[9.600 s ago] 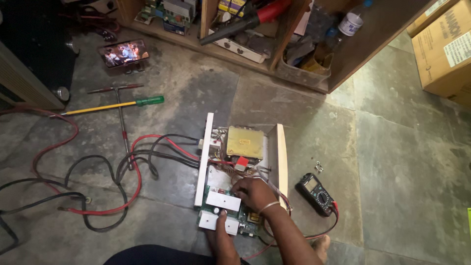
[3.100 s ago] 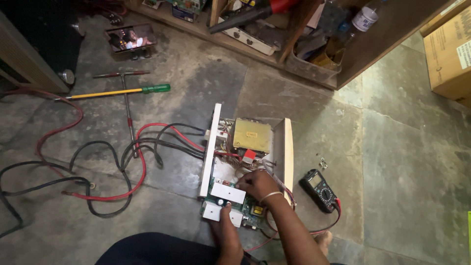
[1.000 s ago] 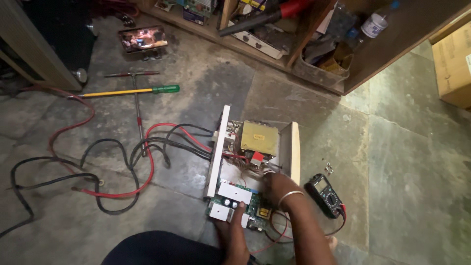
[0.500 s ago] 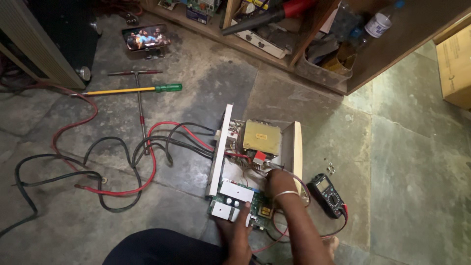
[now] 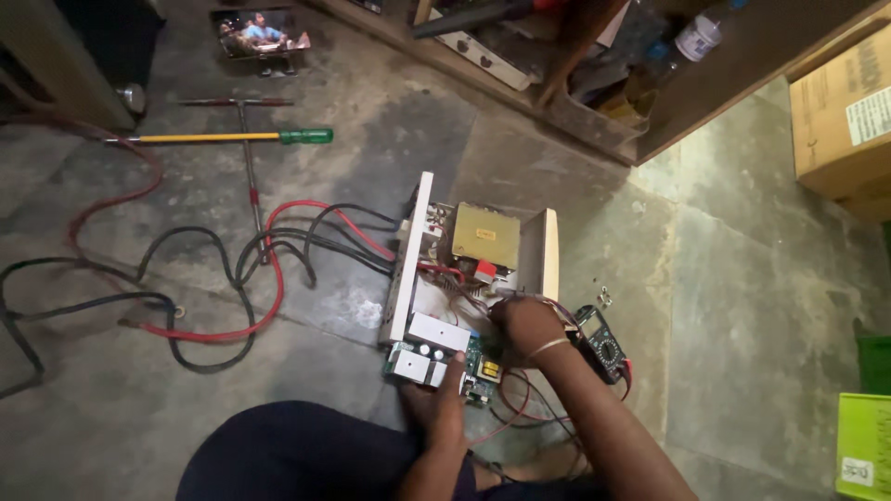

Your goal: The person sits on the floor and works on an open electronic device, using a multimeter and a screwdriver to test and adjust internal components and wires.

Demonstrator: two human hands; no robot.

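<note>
Low in the middle of the frame, an open white metal power unit [image 5: 422, 250] is lying on the grey stone floor [image 5: 742, 278], with a yellowish boxy transformer [image 5: 484, 237] sitting in its upper half and a green circuit board [image 5: 444, 357] with white blocks showing at its lower end. The left hand [image 5: 438, 404] is reaching up from the bottom edge, its fingers stretched out and pressing against the lower edge of the circuit board, gripping nothing that can be made out. The right hand [image 5: 524, 325] is curling inward just right of the board, fingers bent over a tangle of thin red and white wires [image 5: 464, 283] inside the case; whether it is pinching a wire cannot be told from this angle. A thin bangle is circling that wrist. Just beside the right forearm, a black handheld multimeter [image 5: 601, 341] is lying on the floor, touching the arm's edge. To the left of the unit, thick red and black cables [image 5: 264, 278] are looping across the floor. In the upper left, a long screwdriver with a yellow shaft and green handle [image 5: 232, 137] is lying near a T-shaped metal wrench [image 5: 247, 158]. A wooden shelf crowded with clutter [image 5: 594, 83] is running along the top, and a brown cardboard box [image 5: 840, 111] is standing at the upper right.
</note>
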